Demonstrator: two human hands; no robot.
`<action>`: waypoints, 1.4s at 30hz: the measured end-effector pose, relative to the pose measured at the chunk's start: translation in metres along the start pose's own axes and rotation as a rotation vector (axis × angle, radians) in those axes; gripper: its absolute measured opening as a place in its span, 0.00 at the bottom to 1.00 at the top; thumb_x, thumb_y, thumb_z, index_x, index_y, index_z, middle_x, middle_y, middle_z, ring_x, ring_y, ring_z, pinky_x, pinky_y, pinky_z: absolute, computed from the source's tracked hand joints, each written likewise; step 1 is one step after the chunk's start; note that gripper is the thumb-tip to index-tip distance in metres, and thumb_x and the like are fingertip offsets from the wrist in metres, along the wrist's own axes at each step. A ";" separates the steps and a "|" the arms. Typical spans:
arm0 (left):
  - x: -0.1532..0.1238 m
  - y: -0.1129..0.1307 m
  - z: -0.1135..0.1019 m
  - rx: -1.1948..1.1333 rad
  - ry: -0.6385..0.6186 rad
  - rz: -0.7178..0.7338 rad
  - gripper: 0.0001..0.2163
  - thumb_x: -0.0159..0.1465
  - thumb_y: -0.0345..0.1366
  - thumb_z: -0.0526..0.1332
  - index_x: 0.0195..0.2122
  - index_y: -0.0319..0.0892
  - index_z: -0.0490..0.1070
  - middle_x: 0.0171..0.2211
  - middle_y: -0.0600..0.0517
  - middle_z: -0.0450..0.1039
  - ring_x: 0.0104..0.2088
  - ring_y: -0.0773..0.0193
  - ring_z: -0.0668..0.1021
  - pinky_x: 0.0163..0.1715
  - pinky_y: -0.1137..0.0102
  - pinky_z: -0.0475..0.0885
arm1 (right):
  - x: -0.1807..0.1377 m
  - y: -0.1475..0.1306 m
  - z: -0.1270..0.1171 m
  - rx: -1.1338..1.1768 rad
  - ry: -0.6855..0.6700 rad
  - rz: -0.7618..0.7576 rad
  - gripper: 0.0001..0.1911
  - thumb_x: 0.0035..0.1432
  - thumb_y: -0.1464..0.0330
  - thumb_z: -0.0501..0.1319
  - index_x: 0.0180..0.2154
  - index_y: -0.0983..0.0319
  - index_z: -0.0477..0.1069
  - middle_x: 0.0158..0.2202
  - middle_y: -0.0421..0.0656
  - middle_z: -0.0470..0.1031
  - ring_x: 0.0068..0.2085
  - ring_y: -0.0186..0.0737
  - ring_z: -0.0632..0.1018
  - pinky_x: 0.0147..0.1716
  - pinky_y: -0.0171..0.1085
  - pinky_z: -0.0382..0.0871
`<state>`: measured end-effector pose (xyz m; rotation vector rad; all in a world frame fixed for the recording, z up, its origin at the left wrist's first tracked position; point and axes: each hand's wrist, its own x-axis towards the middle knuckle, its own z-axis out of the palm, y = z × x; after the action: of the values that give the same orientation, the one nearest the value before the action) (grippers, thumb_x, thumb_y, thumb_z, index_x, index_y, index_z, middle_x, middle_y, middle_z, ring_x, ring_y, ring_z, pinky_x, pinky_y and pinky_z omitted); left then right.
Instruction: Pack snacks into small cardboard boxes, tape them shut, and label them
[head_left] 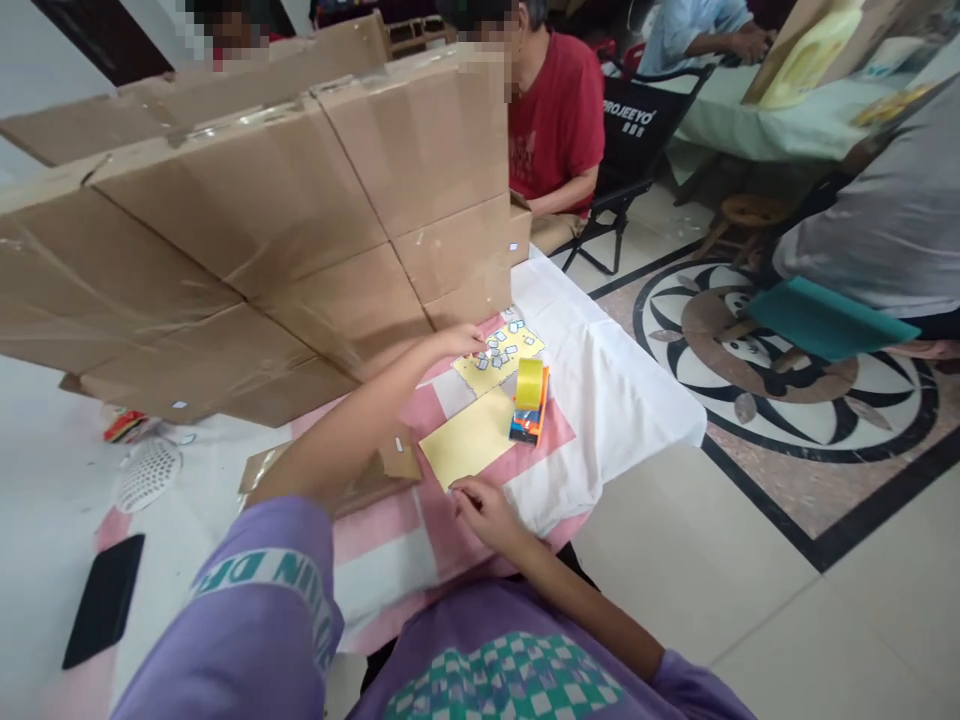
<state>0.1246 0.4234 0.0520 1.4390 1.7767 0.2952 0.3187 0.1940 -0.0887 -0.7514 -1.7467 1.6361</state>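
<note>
My left hand (466,342) reaches out to the far yellow sheet (517,362), which carries several small blue and white squares; its fingertips are pinched on or over one of them. My right hand (484,510) rests at the near corner of a plain yellow sheet (469,436), fingers curled on its edge. Between the two sheets stands a yellow tape roll in an orange and blue dispenser (529,402). All of this lies on a pink and white cloth (615,390).
A large cardboard screen (247,230) stands behind the sheets. A brown cardboard piece (397,462), a white perforated disc (148,472) and a black phone (103,600) lie at left. A person in a red shirt (559,120) sits behind; others sit at right.
</note>
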 end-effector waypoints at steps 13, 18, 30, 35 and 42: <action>0.100 -0.005 0.046 0.327 -0.004 -0.132 0.19 0.70 0.44 0.63 0.57 0.40 0.71 0.56 0.44 0.73 0.52 0.55 0.78 0.51 0.54 0.78 | 0.001 0.000 -0.003 -0.118 -0.092 -0.046 0.11 0.65 0.70 0.60 0.45 0.61 0.80 0.28 0.39 0.78 0.28 0.34 0.74 0.30 0.32 0.63; 0.101 -0.001 0.039 0.493 0.062 -0.154 0.19 0.69 0.44 0.64 0.57 0.42 0.71 0.57 0.44 0.72 0.53 0.54 0.77 0.53 0.54 0.77 | 0.003 -0.003 -0.004 -0.100 -0.063 -0.032 0.10 0.62 0.73 0.60 0.42 0.61 0.79 0.25 0.38 0.74 0.26 0.33 0.72 0.29 0.31 0.61; 0.014 0.012 0.003 0.586 0.133 0.023 0.13 0.68 0.44 0.63 0.48 0.42 0.77 0.48 0.47 0.79 0.47 0.57 0.80 0.48 0.63 0.74 | 0.005 0.001 -0.003 0.030 -0.022 0.004 0.08 0.62 0.68 0.62 0.39 0.59 0.81 0.31 0.41 0.81 0.31 0.37 0.78 0.33 0.34 0.67; -0.105 -0.029 -0.054 0.578 0.240 0.038 0.15 0.67 0.48 0.59 0.47 0.50 0.81 0.48 0.53 0.83 0.45 0.58 0.80 0.41 0.71 0.67 | 0.008 0.005 -0.001 0.088 0.049 -0.059 0.07 0.58 0.66 0.64 0.35 0.60 0.81 0.35 0.43 0.80 0.31 0.36 0.76 0.31 0.34 0.67; -0.272 -0.163 -0.076 0.442 0.590 -0.330 0.22 0.61 0.53 0.56 0.45 0.44 0.78 0.37 0.50 0.81 0.36 0.57 0.78 0.36 0.69 0.66 | 0.051 -0.021 0.024 0.529 0.052 0.199 0.14 0.50 0.60 0.71 0.37 0.60 0.77 0.27 0.37 0.76 0.23 0.31 0.68 0.23 0.33 0.58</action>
<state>-0.0395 0.1495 0.1176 1.4016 2.6547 0.1653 0.2674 0.2162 -0.0656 -0.7136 -1.1449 2.0694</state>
